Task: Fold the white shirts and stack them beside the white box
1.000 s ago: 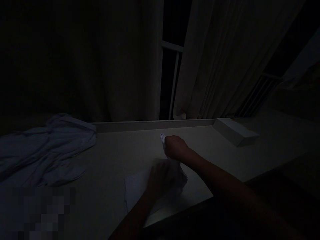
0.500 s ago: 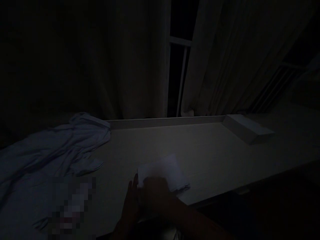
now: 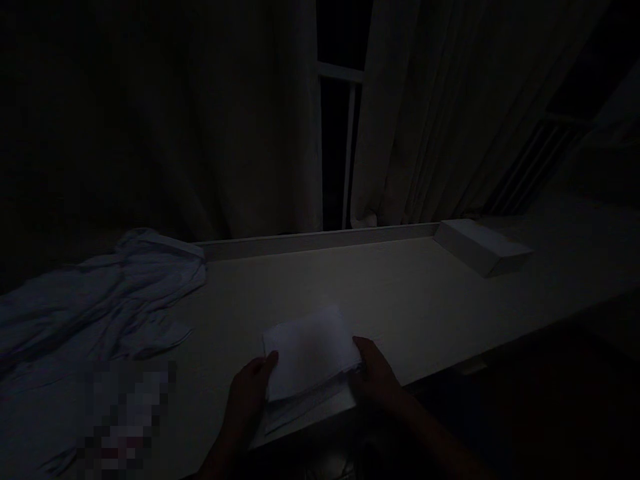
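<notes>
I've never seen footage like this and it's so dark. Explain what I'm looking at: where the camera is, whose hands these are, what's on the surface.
There is no machine here. The single picture comes from a camera worn on a person's head, looking forward and down, so the two arms rising from the bottom edge are that person's own. The room is very dim. The left hand and the right hand each grip one side of a folded white cloth lying near the front edge of a pale table. To the left lies a crumpled light garment. At the far right sits a flat white box. Behind the table hang curtains, parted over a dark window.
</notes>
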`<state>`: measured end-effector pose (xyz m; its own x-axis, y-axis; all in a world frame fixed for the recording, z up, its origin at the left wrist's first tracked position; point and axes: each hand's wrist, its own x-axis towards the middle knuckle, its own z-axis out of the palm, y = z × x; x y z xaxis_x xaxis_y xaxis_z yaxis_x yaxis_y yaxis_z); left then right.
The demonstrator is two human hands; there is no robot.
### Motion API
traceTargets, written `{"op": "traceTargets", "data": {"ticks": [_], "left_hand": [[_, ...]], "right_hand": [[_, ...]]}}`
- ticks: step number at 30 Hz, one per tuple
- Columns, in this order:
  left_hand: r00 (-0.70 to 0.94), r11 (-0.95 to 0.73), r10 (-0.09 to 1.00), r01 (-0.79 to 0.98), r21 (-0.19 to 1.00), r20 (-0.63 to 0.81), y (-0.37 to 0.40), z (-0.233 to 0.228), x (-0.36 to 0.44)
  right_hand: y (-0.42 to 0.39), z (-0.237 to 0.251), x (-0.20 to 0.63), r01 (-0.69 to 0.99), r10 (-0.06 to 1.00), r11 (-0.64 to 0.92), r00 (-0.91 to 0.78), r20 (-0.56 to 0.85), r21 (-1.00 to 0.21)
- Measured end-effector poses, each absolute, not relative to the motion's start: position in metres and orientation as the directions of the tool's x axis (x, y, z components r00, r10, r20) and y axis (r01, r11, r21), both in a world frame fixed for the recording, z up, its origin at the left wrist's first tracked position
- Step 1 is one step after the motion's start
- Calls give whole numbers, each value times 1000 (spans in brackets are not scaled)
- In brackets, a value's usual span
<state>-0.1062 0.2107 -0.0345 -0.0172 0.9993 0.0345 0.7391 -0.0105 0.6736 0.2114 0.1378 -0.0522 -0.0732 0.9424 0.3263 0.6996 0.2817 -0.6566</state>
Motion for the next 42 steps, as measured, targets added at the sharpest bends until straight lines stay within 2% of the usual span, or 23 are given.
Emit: {"op": "traceTargets", "data": {"ticks": [2, 4, 8, 15, 19, 25, 31, 34, 37, 40, 42], "left_hand": [[-71, 134, 991, 689, 712, -117, 209, -15, -98], [-152, 225, 974, 632, 741, -166, 207, -1, -95], [-298, 335, 933, 520, 786, -201, 197, -1, -96], [-342, 320, 932, 622, 714, -121, 180, -48, -94], [-340, 317, 933, 625, 713, -117, 184, -61, -97], [-326, 294, 941, 665, 687, -87, 182, -70, -98], [-347, 278, 937, 674, 684, -38, 171, -66, -86], [-305, 226, 952, 749, 623, 22, 169, -56, -87], [-216, 113, 967, 841, 529, 138, 175, -39, -88], [-24, -75, 966, 927, 368, 258, 191, -20, -75], [123, -180, 963, 956, 231, 241, 201, -15, -60]], "right_hand": [[140, -51, 205, 740, 945, 259, -59, 323, -621], [143, -51, 202, 790, 956, 192, -16, 293, -583], [145, -57, 202, 881, 981, 38, 58, 187, -471], [145, -53, 195, 954, 995, -78, 94, 43, -288], [145, -52, 196, 950, 994, -88, 103, 36, -298], [138, -62, 201, 916, 983, 14, 62, 176, -402], [138, -59, 198, 913, 982, -90, 148, 116, -398], [137, -57, 197, 905, 980, -130, 180, 88, -406], [137, -55, 198, 892, 985, -92, 147, 93, -443], [137, -51, 199, 866, 982, -95, 163, 97, -492], [137, -49, 200, 841, 978, -117, 190, 86, -528]]}}
